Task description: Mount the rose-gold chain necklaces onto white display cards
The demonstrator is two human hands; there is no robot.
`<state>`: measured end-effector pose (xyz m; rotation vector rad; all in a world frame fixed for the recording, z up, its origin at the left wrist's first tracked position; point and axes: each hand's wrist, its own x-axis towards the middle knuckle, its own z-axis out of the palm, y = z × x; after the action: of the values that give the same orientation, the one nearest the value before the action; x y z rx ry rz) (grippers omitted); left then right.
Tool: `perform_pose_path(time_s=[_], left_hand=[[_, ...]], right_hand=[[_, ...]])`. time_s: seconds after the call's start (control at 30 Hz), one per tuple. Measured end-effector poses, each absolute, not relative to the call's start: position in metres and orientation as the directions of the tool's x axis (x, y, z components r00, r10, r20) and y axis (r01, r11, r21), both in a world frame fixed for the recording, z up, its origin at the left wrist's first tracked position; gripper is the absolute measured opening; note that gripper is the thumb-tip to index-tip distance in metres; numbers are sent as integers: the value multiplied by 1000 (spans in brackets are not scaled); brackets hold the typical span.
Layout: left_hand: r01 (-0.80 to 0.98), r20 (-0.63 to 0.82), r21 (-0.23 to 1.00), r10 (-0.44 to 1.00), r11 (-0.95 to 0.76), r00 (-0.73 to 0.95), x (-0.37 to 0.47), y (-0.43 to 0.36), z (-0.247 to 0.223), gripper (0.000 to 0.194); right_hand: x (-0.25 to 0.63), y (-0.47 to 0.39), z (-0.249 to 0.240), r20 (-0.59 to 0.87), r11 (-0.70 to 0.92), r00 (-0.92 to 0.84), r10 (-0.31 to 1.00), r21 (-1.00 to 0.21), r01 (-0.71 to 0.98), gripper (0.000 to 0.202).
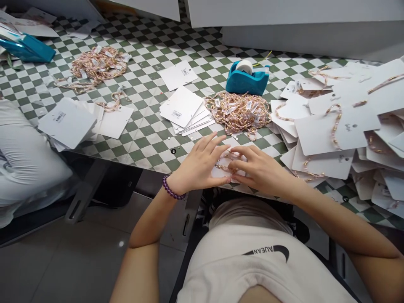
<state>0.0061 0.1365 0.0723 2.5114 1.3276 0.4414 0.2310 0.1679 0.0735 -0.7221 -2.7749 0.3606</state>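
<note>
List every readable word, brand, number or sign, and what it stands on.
Seemingly "AUEAN", upside down, with a swoosh: shirt.
Too small or blurred to read:
Script on the bracelet cards.
Barcode print on the card stack.
Tags in the bracelet pile.
Mark on the black dot.

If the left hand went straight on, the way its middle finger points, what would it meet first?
Likely the heap of beaded strands, just beyond the left hand, though its height over the table is unclear.
</note>
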Motion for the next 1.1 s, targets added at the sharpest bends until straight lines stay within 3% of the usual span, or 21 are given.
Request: perform_pose_path(time_s=[0.17, 0.47, 0.73, 1.1], left_hand=[[761, 71, 412, 851, -501, 521, 7, 143, 64, 43], [769, 160, 433, 880, -470, 447, 13, 133, 57, 18], [756, 188, 456, 881, -469, 434, 15, 131, 53, 23], [761, 191, 451, 883, -467, 428, 15, 131, 53, 12]], right_hand=[[237, 168, 68, 207, 857, -848, 487, -300, 419, 21], [237, 171, 58, 335, 890, -827, 451, -243, 387, 17], [234, 168, 59, 353, 876, -804, 478, -258, 408, 15], [235, 169, 60, 359, 887, -814, 457, -257, 384, 15]])
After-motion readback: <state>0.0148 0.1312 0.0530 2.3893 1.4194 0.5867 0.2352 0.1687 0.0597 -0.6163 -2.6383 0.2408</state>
